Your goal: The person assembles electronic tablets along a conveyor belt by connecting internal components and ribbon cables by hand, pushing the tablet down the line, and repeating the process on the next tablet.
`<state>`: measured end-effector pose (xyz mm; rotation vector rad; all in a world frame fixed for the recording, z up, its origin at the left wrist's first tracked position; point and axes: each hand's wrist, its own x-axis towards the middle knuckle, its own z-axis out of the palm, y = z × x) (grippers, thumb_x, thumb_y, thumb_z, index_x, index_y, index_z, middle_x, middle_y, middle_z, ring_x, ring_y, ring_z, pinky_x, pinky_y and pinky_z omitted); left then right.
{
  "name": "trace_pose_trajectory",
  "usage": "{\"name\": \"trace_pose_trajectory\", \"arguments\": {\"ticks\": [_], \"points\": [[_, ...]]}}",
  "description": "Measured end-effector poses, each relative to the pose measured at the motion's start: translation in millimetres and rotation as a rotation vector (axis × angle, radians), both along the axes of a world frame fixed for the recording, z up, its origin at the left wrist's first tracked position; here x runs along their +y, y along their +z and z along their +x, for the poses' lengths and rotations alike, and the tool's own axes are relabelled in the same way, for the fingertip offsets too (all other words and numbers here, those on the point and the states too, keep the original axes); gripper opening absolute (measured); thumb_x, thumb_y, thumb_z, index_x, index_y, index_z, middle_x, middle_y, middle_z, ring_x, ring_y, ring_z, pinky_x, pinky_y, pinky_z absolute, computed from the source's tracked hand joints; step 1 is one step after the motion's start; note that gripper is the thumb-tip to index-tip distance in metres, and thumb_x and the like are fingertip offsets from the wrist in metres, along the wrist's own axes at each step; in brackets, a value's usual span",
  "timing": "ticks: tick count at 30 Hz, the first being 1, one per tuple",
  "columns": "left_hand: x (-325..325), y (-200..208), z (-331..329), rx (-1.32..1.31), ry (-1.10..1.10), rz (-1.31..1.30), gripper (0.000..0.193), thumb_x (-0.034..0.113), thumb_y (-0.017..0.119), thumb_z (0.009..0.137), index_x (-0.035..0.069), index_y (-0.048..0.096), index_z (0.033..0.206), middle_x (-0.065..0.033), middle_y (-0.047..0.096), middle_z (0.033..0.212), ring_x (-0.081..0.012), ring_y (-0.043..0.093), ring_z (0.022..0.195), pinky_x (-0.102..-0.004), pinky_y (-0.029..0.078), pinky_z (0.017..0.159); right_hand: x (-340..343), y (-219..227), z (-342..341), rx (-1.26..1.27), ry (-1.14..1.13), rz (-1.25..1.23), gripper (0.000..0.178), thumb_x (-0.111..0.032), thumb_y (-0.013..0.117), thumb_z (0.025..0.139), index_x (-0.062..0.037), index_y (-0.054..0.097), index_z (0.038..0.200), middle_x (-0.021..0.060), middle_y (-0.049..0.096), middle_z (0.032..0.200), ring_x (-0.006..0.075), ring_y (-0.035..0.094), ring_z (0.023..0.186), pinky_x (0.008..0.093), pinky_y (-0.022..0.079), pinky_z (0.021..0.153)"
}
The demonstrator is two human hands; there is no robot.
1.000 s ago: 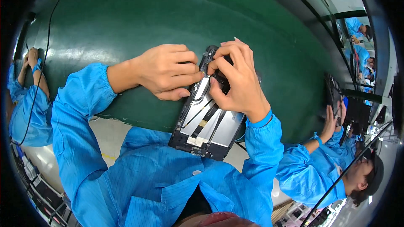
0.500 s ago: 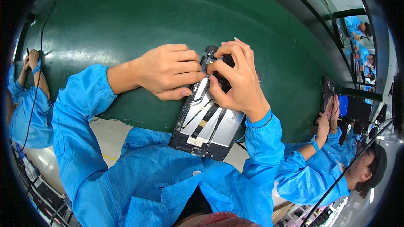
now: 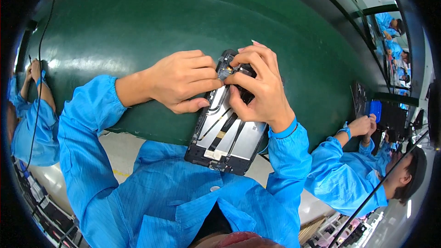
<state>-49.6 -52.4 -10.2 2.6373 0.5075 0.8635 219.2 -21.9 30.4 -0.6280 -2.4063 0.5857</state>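
Note:
An opened tablet (image 3: 248, 133) lies slanted across the near table edge, its bare silver panel, black frame and dark ribbon cables facing up. My left hand (image 3: 186, 82) comes in from the left, fingers curled and pressed together at the tablet's upper left edge. My right hand (image 3: 262, 87) arches over the upper part, its thumb bent in over the panel and its fingertips on the frame. Both index fingertips meet near the upper left edge. Any small part pinched between them is hidden. A small yellowish spot shows in the frame's top corner.
The green table (image 3: 138, 27) spreads beyond the tablet. On the right, a co-worker (image 3: 349, 174) in blue has both hands near a blue object (image 3: 375, 110). At the far left, another person's arms (image 3: 39, 87) rest by a hanging black cable (image 3: 41, 50).
My right fingers have shifted slightly, uncovering more of the frame's top corner. My left hand and the tablet have barely moved. The co-worker's hands on the right have left a dark device for the blue object.

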Motion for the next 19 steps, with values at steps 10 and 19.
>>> {"name": "trace_pose_trajectory", "arguments": {"ticks": [10,19], "points": [[0.9,-1.2,-0.7,-0.034,0.028,0.048,0.035,0.027,0.060,0.103,-0.002,0.077,0.115,-0.0133,0.071,0.103,-0.0326,0.069,0.094,-0.0448,0.056,0.078,0.0,0.5,-1.2,-0.003,0.004,0.028,0.018,-0.009,0.076,0.066,-0.0079,0.075,0.084,0.0077,0.069,0.101,0.0347,0.067,0.116,0.0629,0.050,0.116],[-1.3,5.9,2.7,-0.105,-0.101,0.128,0.032,0.029,0.068,0.101,0.001,0.079,0.115,-0.0105,0.072,0.101,-0.0285,0.070,0.093,-0.0421,0.056,0.077,-0.5,-5.3,6.0,-0.034,0.020,0.024,0.019,-0.012,0.078,0.068,-0.0072,0.073,0.085,0.0102,0.067,0.102,0.0343,0.067,0.117,0.0615,0.049,0.118]]}}
